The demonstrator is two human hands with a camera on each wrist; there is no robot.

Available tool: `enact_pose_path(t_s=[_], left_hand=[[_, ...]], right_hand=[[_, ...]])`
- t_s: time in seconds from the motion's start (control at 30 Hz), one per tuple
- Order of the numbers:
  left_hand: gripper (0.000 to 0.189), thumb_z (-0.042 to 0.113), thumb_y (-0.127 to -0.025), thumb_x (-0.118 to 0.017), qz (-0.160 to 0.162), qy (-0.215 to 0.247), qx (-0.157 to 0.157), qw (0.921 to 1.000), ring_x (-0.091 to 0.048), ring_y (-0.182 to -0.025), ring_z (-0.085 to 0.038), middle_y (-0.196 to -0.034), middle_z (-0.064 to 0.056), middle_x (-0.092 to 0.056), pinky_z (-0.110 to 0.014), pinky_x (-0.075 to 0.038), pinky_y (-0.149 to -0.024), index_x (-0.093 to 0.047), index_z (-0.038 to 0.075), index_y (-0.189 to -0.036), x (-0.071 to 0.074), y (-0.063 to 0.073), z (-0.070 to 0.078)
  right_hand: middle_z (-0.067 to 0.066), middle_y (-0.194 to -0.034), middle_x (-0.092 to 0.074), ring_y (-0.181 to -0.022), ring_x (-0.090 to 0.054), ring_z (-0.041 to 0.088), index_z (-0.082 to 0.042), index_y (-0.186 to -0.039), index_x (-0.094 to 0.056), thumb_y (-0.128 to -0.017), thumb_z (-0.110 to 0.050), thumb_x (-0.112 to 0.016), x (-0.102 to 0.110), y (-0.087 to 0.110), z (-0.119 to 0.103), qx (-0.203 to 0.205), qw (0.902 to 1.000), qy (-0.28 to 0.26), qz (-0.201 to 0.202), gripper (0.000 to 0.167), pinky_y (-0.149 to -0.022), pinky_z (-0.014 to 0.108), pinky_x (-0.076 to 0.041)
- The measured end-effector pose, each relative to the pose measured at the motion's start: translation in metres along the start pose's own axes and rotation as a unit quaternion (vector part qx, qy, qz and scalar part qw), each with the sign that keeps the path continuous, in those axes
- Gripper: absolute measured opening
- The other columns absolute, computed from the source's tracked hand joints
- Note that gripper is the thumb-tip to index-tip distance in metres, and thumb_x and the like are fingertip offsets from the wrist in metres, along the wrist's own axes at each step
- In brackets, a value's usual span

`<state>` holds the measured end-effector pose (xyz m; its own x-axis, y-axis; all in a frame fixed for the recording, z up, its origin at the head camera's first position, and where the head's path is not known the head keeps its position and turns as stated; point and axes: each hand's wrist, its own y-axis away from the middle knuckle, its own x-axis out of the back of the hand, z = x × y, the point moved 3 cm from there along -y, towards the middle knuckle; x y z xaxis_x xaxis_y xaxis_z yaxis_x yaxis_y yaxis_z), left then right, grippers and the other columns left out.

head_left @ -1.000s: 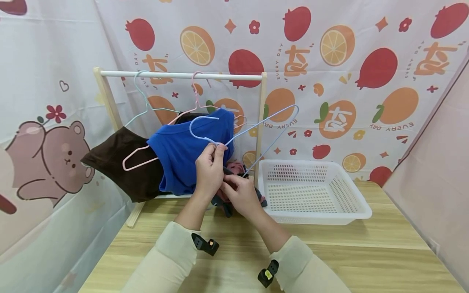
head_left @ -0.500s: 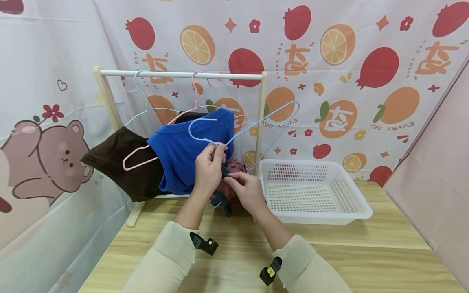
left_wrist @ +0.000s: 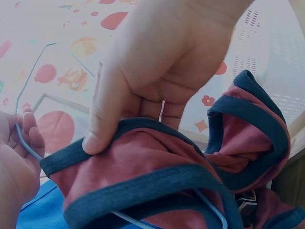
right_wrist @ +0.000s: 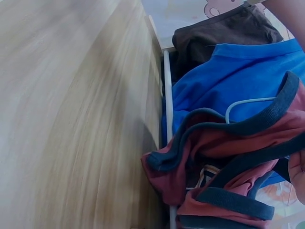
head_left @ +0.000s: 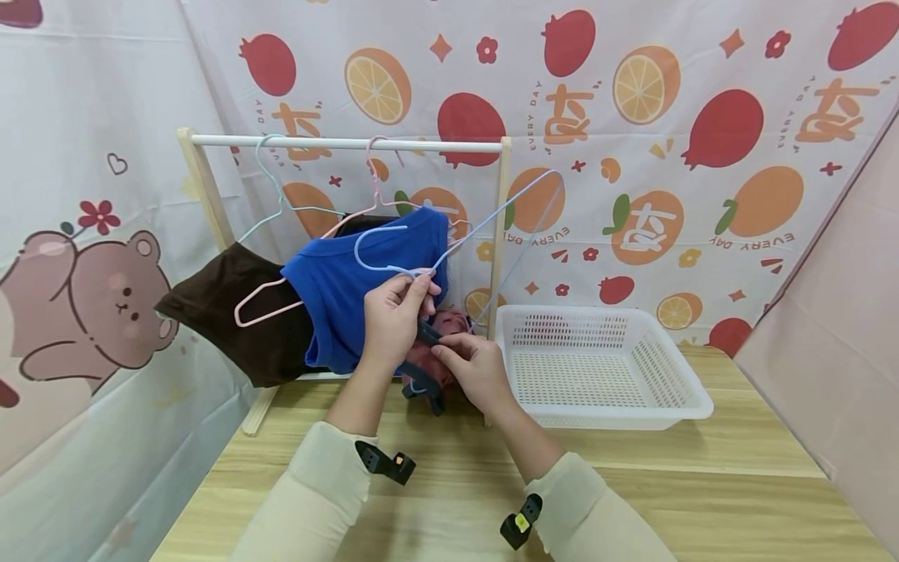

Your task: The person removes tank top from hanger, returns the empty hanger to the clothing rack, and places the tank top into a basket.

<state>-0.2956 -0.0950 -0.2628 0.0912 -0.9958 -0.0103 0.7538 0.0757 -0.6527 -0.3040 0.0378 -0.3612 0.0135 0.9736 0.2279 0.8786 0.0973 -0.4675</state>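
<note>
My left hand (head_left: 393,318) pinches a light blue hanger (head_left: 506,206) near the base of its hook. The hanger is tilted, one end pointing up to the right. My right hand (head_left: 474,371) pinches the dark navy edge of a maroon tank top (head_left: 424,361), just below the left hand. In the left wrist view, the right thumb presses on the trim of the tank top (left_wrist: 138,152), and part of the hanger runs through the garment. The tank top (right_wrist: 228,143) hangs in loose folds in the right wrist view.
Behind the hands stands a rack with a white rail (head_left: 316,143). A blue top (head_left: 351,289) hangs there on a pink hanger (head_left: 376,176), beside a dark brown garment (head_left: 246,312) on a mint hanger (head_left: 270,172). A white basket (head_left: 604,417) sits right on the wooden table (head_left: 632,499).
The hanger's far end has risen and swung slightly left. My left hand has shifted a little left. My right hand has drawn the tank top's navy trim into clearer view between the hands.
</note>
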Motion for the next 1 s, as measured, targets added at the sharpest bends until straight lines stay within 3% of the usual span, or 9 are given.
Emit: enact_pose_path(t_s=[0.17,0.27,0.5,0.73,1.0], left_hand=[[0.025,0.009,-0.098,-0.059,0.018,0.044,0.018,0.9987,-0.045,-0.053,-0.012,-0.062,-0.006,-0.058,-0.018,-0.038,-0.050,-0.069,-0.012,-0.089,0.002,-0.005,-0.023],[0.024,0.012,-0.098,-0.060,0.033,0.069,0.024,0.9968,-0.044,-0.053,-0.009,-0.067,0.001,-0.061,-0.018,-0.037,-0.050,-0.068,-0.008,-0.088,0.002,-0.006,-0.027],[0.030,0.019,-0.098,-0.061,0.078,0.092,0.014,0.9926,-0.041,-0.052,-0.010,-0.073,-0.002,-0.063,-0.019,-0.035,-0.050,-0.062,-0.002,-0.077,0.003,-0.007,-0.023],[0.023,0.020,-0.099,-0.059,0.138,0.088,0.023,0.9863,-0.044,-0.055,-0.011,-0.069,0.001,-0.057,-0.019,-0.039,-0.053,-0.064,0.005,-0.083,0.010,-0.009,-0.021],[0.025,0.022,-0.100,-0.057,0.199,0.088,0.019,0.9758,-0.045,-0.059,-0.009,-0.069,0.002,-0.056,-0.018,-0.041,-0.055,-0.067,0.000,-0.093,0.019,-0.011,-0.016]], right_hand=[[0.007,-0.082,-0.075,-0.069,-0.060,0.006,-0.007,-0.093,-0.076,-0.088,-0.018,-0.074,-0.001,0.003,0.003,0.014,0.9997,0.012,-0.018,0.012,-0.059,0.017,-0.046],[0.004,-0.082,-0.075,-0.066,-0.059,0.006,-0.010,-0.094,-0.077,-0.089,-0.021,-0.074,-0.002,0.005,0.004,0.017,0.9989,0.028,-0.034,0.013,-0.058,0.019,-0.047],[-0.002,-0.080,-0.073,-0.062,-0.055,0.003,-0.011,-0.095,-0.077,-0.089,-0.023,-0.074,-0.005,0.010,0.008,0.018,0.9945,0.072,-0.074,0.013,-0.056,0.019,-0.046],[-0.004,-0.078,-0.072,-0.061,-0.052,0.002,-0.012,-0.094,-0.077,-0.089,-0.023,-0.074,-0.007,0.012,0.013,0.016,0.9877,0.112,-0.108,0.012,-0.054,0.018,-0.042],[-0.005,-0.085,-0.074,-0.072,-0.060,0.003,-0.016,-0.090,-0.078,-0.089,-0.026,-0.073,-0.008,0.015,0.033,0.009,0.9665,0.202,-0.158,0.011,-0.064,0.020,-0.048]])
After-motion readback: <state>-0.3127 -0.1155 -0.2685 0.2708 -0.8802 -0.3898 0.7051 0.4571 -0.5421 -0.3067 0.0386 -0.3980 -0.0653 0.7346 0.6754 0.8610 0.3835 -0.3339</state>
